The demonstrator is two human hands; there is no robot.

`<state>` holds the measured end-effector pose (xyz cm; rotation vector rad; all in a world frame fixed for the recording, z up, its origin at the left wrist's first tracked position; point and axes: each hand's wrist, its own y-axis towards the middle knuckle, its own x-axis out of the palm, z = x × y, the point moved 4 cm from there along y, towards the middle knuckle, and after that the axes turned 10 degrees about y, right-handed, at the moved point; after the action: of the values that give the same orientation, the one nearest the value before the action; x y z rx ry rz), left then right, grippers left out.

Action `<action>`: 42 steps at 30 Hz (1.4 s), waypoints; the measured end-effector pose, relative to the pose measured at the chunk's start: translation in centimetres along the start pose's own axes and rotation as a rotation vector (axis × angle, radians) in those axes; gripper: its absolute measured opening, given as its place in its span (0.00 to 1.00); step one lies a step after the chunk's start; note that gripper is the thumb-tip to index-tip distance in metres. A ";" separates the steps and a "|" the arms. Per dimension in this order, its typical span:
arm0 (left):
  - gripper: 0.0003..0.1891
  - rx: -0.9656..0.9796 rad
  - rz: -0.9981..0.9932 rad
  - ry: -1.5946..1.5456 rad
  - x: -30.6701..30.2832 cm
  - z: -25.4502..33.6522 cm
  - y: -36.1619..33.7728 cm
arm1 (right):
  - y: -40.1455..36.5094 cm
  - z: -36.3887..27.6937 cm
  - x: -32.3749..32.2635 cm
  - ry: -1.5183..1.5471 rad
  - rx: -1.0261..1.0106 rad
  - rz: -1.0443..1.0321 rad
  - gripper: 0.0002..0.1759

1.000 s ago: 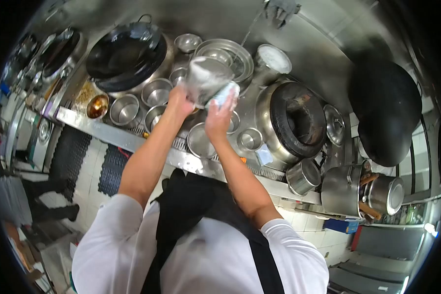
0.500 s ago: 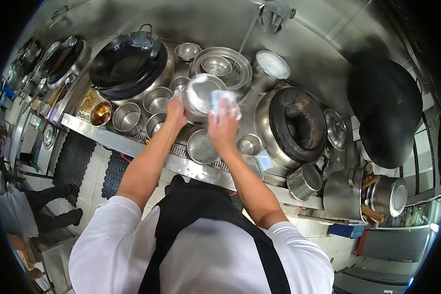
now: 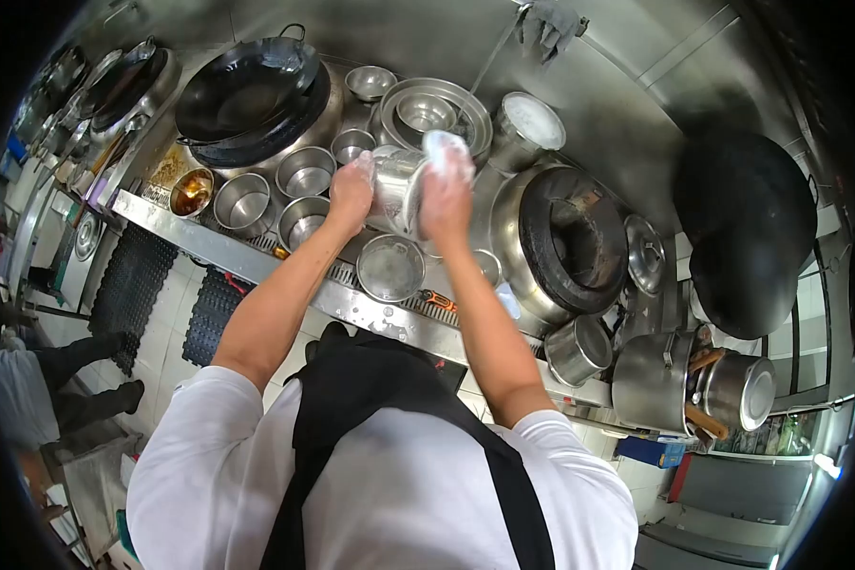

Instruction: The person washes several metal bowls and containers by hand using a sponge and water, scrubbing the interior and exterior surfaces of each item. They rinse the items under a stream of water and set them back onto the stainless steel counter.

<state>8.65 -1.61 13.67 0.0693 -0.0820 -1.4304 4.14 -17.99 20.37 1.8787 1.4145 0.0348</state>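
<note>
Left hand [image 3: 351,193] clasps the steel pot [image 3: 395,186]; right hand [image 3: 446,201], just beside, presses a cloth [image 3: 444,148] onto it. Stiff, light, likely slick: hold its rim.

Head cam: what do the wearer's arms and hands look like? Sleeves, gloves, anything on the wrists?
Short white sleeves, the left sleeve and right sleeve, end above the elbows; the forearms are bare. The left hand and right hand are ungloved, with no watch or band showing on either wrist. Rings are too small to tell. A black apron with straps lies over the white shirt.
</note>
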 end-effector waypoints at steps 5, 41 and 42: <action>0.24 0.085 0.045 0.331 -0.3 1.8 0.0 | -0.9 0.0 -0.3 -0.130 -0.198 -0.032 0.24; 0.18 -0.183 0.047 0.007 -0.7 -2.5 -2.4 | -3.4 4.9 -1.4 0.050 0.060 0.157 0.28; 0.17 -0.232 0.024 -0.146 -0.7 -3.1 -1.8 | -3.4 7.7 -1.6 0.233 0.244 0.120 0.26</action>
<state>7.12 -1.12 10.37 -0.2264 -0.0360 -1.4106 4.24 -23.25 13.68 2.2185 1.5138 0.1509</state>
